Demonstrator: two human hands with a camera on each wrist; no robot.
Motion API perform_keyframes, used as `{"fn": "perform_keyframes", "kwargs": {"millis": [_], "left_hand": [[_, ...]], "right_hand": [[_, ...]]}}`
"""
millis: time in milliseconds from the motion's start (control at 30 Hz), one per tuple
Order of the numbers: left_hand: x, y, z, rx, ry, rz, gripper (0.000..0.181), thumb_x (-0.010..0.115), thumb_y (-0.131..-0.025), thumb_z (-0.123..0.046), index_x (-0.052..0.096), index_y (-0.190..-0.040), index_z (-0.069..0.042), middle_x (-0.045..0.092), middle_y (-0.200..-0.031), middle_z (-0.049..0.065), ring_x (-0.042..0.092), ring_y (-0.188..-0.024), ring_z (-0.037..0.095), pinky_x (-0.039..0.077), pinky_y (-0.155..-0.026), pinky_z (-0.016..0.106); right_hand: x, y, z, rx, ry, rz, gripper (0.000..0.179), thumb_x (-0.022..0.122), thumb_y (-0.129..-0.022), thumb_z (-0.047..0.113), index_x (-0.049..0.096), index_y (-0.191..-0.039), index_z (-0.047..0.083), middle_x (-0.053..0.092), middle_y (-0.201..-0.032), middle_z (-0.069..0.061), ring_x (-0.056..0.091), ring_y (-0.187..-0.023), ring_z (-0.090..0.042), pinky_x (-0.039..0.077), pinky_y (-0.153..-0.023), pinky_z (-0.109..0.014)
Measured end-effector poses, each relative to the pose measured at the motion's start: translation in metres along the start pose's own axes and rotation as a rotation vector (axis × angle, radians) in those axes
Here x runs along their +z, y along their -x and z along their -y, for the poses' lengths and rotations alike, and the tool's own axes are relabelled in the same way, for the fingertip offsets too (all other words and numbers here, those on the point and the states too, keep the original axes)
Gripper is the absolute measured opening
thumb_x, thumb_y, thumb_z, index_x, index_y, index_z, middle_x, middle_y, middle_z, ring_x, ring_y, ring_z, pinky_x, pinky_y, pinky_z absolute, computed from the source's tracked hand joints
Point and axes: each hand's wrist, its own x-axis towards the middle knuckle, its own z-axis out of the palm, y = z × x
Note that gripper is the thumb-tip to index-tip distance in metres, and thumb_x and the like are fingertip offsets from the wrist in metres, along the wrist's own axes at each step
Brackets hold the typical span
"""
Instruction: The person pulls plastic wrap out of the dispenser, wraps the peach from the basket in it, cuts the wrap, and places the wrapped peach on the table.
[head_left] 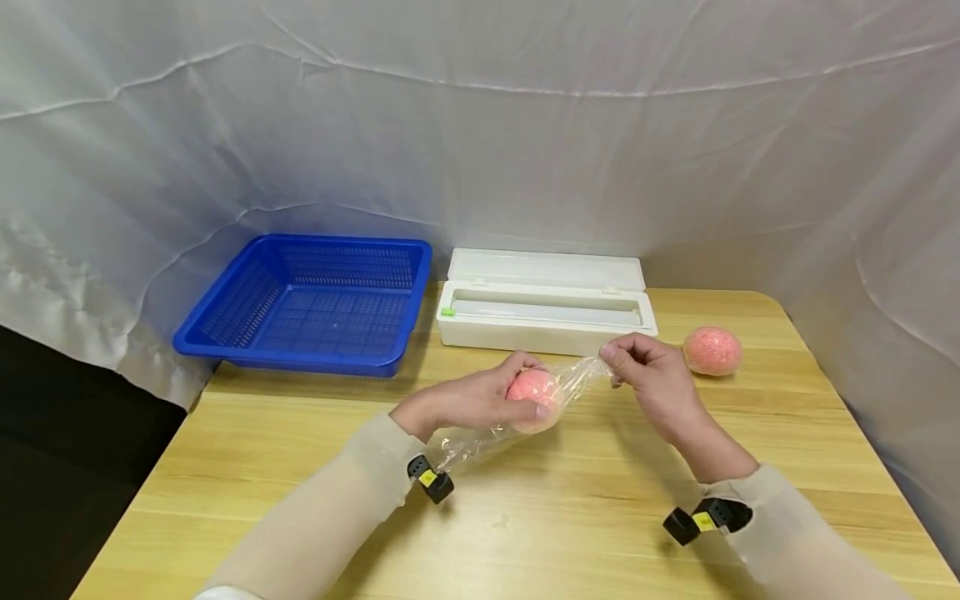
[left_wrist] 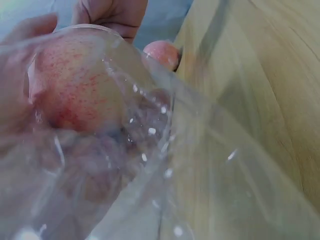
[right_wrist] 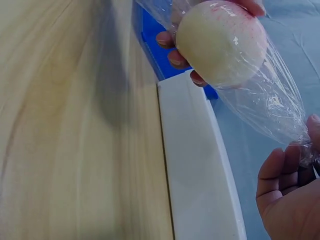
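My left hand grips a round pink-and-cream peach over the middle of the table. Clear plastic wrap surrounds the peach, and a loose flap of it trails back toward my left wrist. To the right, my right hand pinches the gathered, twisted end of the wrap between thumb and fingers. The wrap stretches taut between the two hands. In the left wrist view the film hides part of my left fingers. A second pink peach lies on the table beyond my right hand.
A white wrap dispenser box stands behind my hands, its lid raised and a roll inside. At the back left a blue plastic basket sits on the wooden table. Pale cloth hangs behind.
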Motion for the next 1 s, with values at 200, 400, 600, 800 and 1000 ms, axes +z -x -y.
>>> {"fn": "perform_keyframes", "kwargs": {"millis": [200,400,600,800,1000], "left_hand": [[0.0,0.001,-0.003,0.046,-0.026,0.004,0.057,0.063,-0.107,-0.03,0.038,-0.158,-0.025,0.062,-0.133,0.006,0.061,-0.114,0.014,0.052,-0.102,0.029],[-0.006,0.006,-0.006,0.09,-0.042,0.026,0.056,0.061,-0.108,-0.03,0.042,-0.16,-0.037,0.062,-0.137,0.002,0.062,-0.116,0.014,0.054,-0.1,0.032],[-0.008,0.007,-0.007,0.055,-0.05,-0.009,0.072,0.066,-0.105,-0.034,0.027,-0.166,-0.036,0.054,-0.15,0.008,0.058,-0.129,0.018,0.049,-0.112,0.039],[-0.005,0.004,-0.005,0.026,0.02,-0.051,0.062,0.075,-0.099,-0.029,0.044,-0.152,-0.02,0.062,-0.134,0.007,0.061,-0.119,0.019,0.054,-0.103,0.035],[-0.004,0.003,-0.004,0.047,0.058,-0.083,0.063,0.077,-0.097,-0.032,0.043,-0.15,-0.024,0.06,-0.135,0.005,0.06,-0.121,0.019,0.054,-0.102,0.036]], "right_hand": [[-0.007,-0.002,0.003,-0.005,0.019,-0.04,0.021,0.072,-0.102,0.017,0.071,-0.102,-0.005,0.064,-0.083,0.014,0.058,-0.079,-0.006,0.054,-0.072,-0.021],[-0.011,-0.003,0.003,-0.002,0.038,-0.038,0.026,0.076,-0.099,0.017,0.071,-0.104,-0.008,0.065,-0.083,0.015,0.058,-0.08,-0.005,0.053,-0.072,-0.02],[-0.011,-0.004,0.003,-0.005,0.038,-0.045,0.028,0.075,-0.099,0.017,0.07,-0.106,-0.01,0.065,-0.083,0.015,0.057,-0.081,-0.005,0.052,-0.072,-0.02],[-0.01,-0.007,0.005,-0.017,0.02,-0.052,0.025,0.075,-0.099,0.019,0.072,-0.104,-0.006,0.063,-0.082,0.015,0.056,-0.08,-0.007,0.051,-0.071,-0.02],[-0.007,-0.01,0.008,0.048,-0.058,-0.035,0.028,0.069,-0.105,0.024,0.065,-0.121,0.003,0.063,-0.096,0.007,0.057,-0.088,-0.007,0.056,-0.077,-0.019]]}}
